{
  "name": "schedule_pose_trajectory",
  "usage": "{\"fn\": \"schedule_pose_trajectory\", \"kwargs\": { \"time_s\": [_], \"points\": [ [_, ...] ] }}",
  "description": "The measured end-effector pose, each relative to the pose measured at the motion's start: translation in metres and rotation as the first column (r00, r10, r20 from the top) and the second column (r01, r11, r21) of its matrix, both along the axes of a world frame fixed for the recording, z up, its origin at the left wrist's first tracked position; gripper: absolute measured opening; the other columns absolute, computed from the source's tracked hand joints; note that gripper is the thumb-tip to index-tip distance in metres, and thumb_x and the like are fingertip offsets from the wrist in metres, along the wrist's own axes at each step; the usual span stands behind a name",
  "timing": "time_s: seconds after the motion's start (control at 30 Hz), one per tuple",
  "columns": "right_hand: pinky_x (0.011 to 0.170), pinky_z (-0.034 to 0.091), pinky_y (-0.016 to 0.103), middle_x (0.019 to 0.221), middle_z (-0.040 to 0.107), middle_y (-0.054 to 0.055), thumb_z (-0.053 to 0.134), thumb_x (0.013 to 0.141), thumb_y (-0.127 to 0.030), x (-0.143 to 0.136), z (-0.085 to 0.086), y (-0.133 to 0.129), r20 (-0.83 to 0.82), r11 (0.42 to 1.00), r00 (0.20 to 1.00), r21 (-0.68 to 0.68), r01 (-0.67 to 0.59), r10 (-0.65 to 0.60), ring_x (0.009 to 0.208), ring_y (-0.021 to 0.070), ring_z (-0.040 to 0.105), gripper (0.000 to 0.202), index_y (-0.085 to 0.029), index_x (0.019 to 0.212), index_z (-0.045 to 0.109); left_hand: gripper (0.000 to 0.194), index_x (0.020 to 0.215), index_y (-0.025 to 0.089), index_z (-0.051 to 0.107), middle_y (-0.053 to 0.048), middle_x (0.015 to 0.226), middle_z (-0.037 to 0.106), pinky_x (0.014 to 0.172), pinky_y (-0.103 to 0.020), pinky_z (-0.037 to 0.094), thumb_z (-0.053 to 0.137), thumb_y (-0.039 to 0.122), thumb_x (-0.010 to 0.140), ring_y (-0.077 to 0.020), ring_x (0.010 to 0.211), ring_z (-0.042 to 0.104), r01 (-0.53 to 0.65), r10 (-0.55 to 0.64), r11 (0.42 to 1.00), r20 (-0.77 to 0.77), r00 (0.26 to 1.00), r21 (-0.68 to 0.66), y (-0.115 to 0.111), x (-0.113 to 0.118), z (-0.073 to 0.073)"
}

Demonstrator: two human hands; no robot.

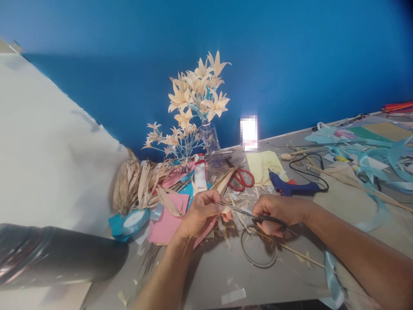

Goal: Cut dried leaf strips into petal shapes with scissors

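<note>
My right hand [274,211] is closed around a pair of dark-handled scissors [240,210], the blades pointing left. At the blade tips, my left hand [204,211] pinches a small pale piece of dried husk [226,209], mostly covered by the fingers. Beneath the right hand, a thin metal ring [259,265] lies on the grey table. Beyond the hands rests another pair of scissors with red handles [241,179]. Husk-coloured flowers [198,88] on blue stems stand in a clear bottle [211,142] at the back.
A blue glue gun [290,186] with its cord lies behind my right hand, near a yellow paper [263,165]. Dried husks [125,185], pink paper [166,219] and a ribbon roll [132,221] crowd the left. Light-blue ribbons [377,161] spread at right. A dark cylinder [64,256] juts in at lower left.
</note>
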State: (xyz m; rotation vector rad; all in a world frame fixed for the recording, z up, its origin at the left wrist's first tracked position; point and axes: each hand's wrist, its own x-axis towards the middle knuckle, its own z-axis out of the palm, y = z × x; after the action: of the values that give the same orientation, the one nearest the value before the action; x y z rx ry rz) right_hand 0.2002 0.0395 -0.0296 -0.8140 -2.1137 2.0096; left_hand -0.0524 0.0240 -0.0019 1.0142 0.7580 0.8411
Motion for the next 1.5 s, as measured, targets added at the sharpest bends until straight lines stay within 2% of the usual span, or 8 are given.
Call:
{"fn": "schedule_pose_trajectory", "kwargs": {
  "time_s": [0.2,0.43,0.73,0.97,1.13,1.3,1.4,1.5],
  "points": [
    [0.040,0.029,0.018,0.051,0.058,-0.002,0.069,0.077,-0.046,0.000,-0.002,0.000,-0.015,1.000,1.000,0.004,-0.019,0.019,0.042,0.0084,0.046,0.037,-0.016,0.060,0.056,0.024,0.060,0.015,0.057,-0.005,0.066,0.072,0.051,-0.023,0.048,0.080,0.018,0.062,-0.0167,0.054,0.068,-0.020,0.020,0.999,-0.012,1.000,-0.024,0.000,0.002,0.001],
    [0.042,0.029,0.019,0.049,0.057,-0.001,0.069,0.078,-0.055,0.001,-0.001,0.000,0.030,0.998,1.000,0.055,-0.003,0.001,0.042,0.0079,0.043,0.046,-0.016,0.058,0.056,0.021,0.058,0.015,0.056,-0.007,0.062,0.072,0.050,-0.021,0.045,0.077,0.016,0.063,-0.0139,0.051,0.064,-0.020,0.020,1.000,-0.043,0.999,-0.016,-0.001,0.003,0.004],
    [0.044,0.030,0.020,0.047,0.055,-0.003,0.071,0.080,-0.052,0.002,-0.001,0.000,0.050,0.995,0.998,0.083,0.046,-0.050,0.041,0.0070,0.039,0.046,-0.016,0.056,0.056,0.018,0.059,0.016,0.057,-0.008,0.062,0.074,0.048,-0.021,0.044,0.074,0.014,0.064,-0.0124,0.047,0.061,-0.044,0.043,0.999,-0.070,0.997,-0.010,-0.001,0.000,0.002],
    [0.042,0.027,0.021,0.049,0.057,-0.001,0.067,0.080,-0.052,0.000,-0.002,-0.003,-0.002,1.000,1.000,0.019,0.024,-0.024,0.042,0.0083,0.040,0.044,-0.017,0.056,0.055,0.020,0.058,0.015,0.060,-0.009,0.062,0.073,0.049,-0.020,0.043,0.078,0.018,0.064,-0.0143,0.051,0.064,-0.048,0.047,0.999,-0.058,0.997,-0.019,-0.001,0.004,0.006],
    [0.046,0.030,0.022,0.061,0.064,0.002,0.071,0.076,-0.052,-0.011,-0.002,-0.002,-0.167,0.960,0.946,-0.008,0.280,-0.277,0.049,0.0096,0.045,0.039,-0.015,0.070,0.060,0.024,0.063,0.015,0.065,-0.005,0.064,0.072,0.052,-0.021,0.045,0.087,0.026,0.064,-0.0111,0.052,0.061,-0.207,0.207,0.978,0.000,0.978,-0.026,-0.002,0.011,0.001],
    [0.064,0.044,0.023,0.085,0.069,0.004,0.083,0.062,-0.033,-0.029,-0.002,-0.007,-0.298,0.832,0.779,-0.130,0.540,-0.552,0.072,0.0145,0.058,0.039,-0.016,0.089,0.061,0.026,0.070,0.016,0.070,0.000,0.060,0.066,0.054,-0.021,0.047,0.090,0.029,0.062,-0.0104,0.056,0.059,-0.289,0.292,0.956,0.051,0.955,-0.056,-0.004,0.023,-0.017],
    [0.064,0.045,0.024,0.085,0.067,0.002,0.083,0.061,-0.030,-0.035,-0.001,-0.012,-0.353,0.774,0.693,-0.200,0.601,-0.629,0.073,0.0152,0.059,0.039,-0.017,0.090,0.060,0.029,0.072,0.015,0.069,0.000,0.062,0.066,0.052,-0.020,0.045,0.091,0.030,0.060,-0.0090,0.053,0.058,-0.304,0.309,0.948,0.043,0.950,-0.094,-0.008,0.032,-0.024],
    [0.062,0.044,0.023,0.077,0.064,-0.001,0.082,0.061,-0.030,-0.037,0.002,-0.015,-0.371,0.732,0.641,-0.198,0.652,-0.672,0.068,0.0139,0.056,0.036,-0.017,0.086,0.060,0.031,0.073,0.015,0.068,0.001,0.059,0.064,0.050,-0.019,0.043,0.092,0.030,0.059,-0.0084,0.051,0.057,-0.281,0.284,0.952,0.005,0.959,-0.119,-0.012,0.039,-0.026]
  ]
}}
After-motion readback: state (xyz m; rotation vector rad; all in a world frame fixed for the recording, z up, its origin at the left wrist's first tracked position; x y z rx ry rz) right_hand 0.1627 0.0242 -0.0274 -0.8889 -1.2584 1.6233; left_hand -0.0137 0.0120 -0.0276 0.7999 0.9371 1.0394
